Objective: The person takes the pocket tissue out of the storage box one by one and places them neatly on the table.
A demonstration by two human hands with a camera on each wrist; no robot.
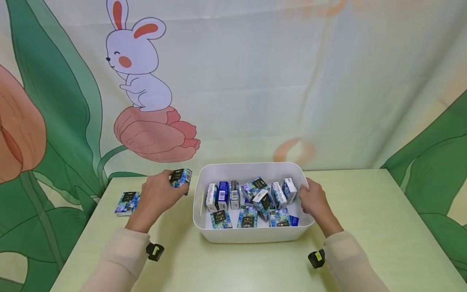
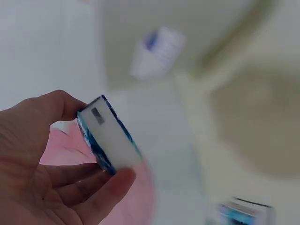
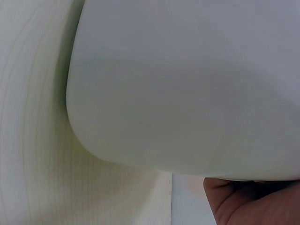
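My left hand pinches one small patterned box between thumb and fingers. The held box is positioned outside the white bin, just beside its left end. My right hand grasps the bin's rim at the right end. The bin rests on the tabletop and contains numerous similar boxes: three stand side by side at the left; others lie flat, tilted or overlapping. A further box lies on the tabletop, left of my left hand and partly hidden by it.
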